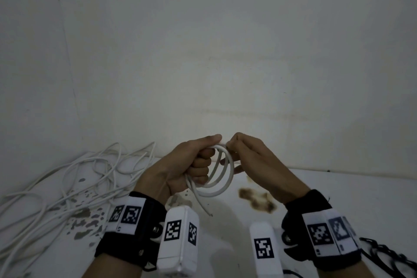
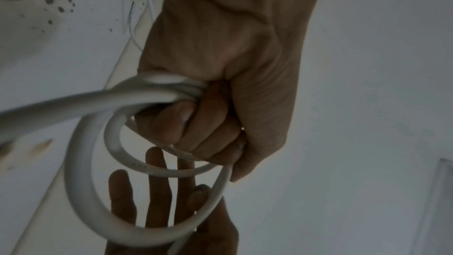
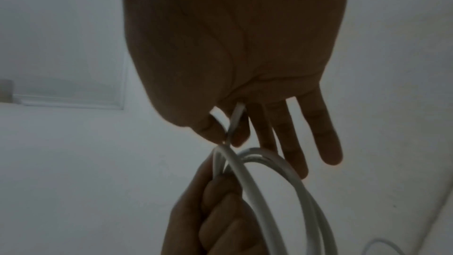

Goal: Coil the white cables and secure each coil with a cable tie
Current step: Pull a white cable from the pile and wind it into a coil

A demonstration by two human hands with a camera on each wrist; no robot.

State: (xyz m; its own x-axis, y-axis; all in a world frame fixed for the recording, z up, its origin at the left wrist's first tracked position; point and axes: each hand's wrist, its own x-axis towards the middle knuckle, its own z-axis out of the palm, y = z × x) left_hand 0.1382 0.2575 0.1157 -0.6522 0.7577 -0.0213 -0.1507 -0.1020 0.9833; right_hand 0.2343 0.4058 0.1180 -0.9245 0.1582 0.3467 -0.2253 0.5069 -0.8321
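The left hand [image 1: 187,165] fisted the white coil [image 1: 220,176] above the tabletop's near edge so loops stayed stacked; the right hand [image 1: 250,156] pinched a thin strip (probably the tie) at its top, other fingers spread.

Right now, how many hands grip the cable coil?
2. The left hand fists the white cable coil; the right hand pinches its top, apparently on a thin strip, other fingers straight.
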